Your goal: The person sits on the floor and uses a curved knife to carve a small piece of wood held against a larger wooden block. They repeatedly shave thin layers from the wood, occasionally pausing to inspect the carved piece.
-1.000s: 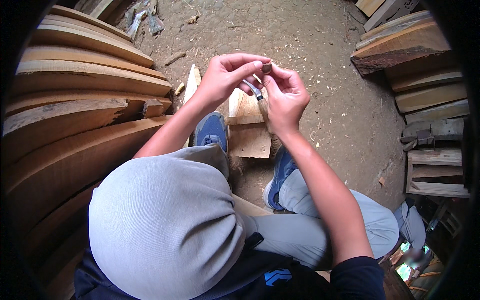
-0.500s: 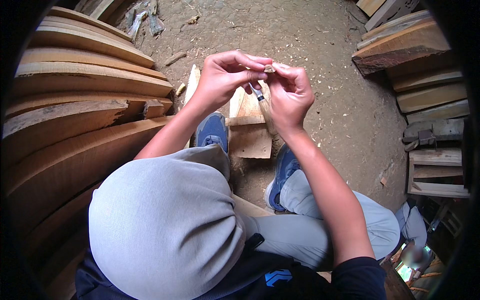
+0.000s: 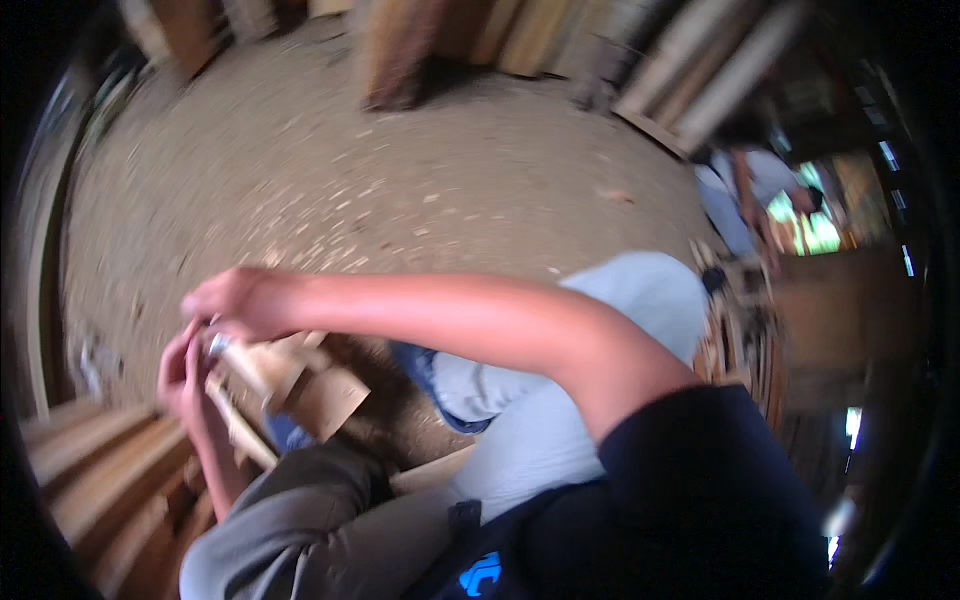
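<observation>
Left side of my feed, hands: the left hand [image 3: 182, 375] and the right hand [image 3: 248, 303] meet at the fingertips, or nearly so; blur keeps me from telling which.
Left hand: raised, its fingers pointing up toward the other; I cannot tell whether they are clamped on anything.
Right hand: turned inward and bent over the left; its fingers look curled, but I cannot tell what they close on.
Bright piece: something pale and metal-looking [image 3: 218, 345] shows just under the right hand and beside the left fingers; its outline is too smeared for me to name it.
Right forearm: bare [image 3: 450, 315], stretched across my view from a dark sleeve [image 3: 690, 470].
Wooden block: pale and squared [image 3: 330, 402], low between the feet, near both hands.
Shoes: a blue left shoe [image 3: 288, 432] next to the block, and a blue right shoe [image 3: 450, 408] partly under a light grey trouser leg [image 3: 540, 420].
Floor: bare brown earth [image 3: 340, 180] with pale wood chips [image 3: 335, 225] scattered beyond the hands.
Timber: stacked boards [image 3: 110, 470] at my lower left, more planks [image 3: 395, 50] upright along the top.
Co-worker: a person [image 3: 765, 180] bends forward at the upper right, well apart from these hands.
</observation>
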A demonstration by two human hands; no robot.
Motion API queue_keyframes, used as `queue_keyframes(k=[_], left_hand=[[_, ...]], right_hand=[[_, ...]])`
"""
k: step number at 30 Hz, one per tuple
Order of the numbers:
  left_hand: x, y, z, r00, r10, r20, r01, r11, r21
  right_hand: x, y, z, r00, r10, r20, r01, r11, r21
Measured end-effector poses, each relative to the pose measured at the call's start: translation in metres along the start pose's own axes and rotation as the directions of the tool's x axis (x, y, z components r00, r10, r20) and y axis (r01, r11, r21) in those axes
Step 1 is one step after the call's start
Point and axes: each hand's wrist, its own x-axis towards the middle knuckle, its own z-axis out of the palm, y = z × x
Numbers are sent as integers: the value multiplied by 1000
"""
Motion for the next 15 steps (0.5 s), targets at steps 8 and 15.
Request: queue_keyframes(k=[8, 15], left_hand=[[9, -15, -4, 995, 67, 80, -82, 976, 204], [26, 35, 18, 930, 187, 317, -288, 906, 310]], right_hand=[[-44, 17, -201, 774, 229, 590, -15, 938, -346], [-205, -46, -359, 763, 573, -300, -646, 658, -387]])
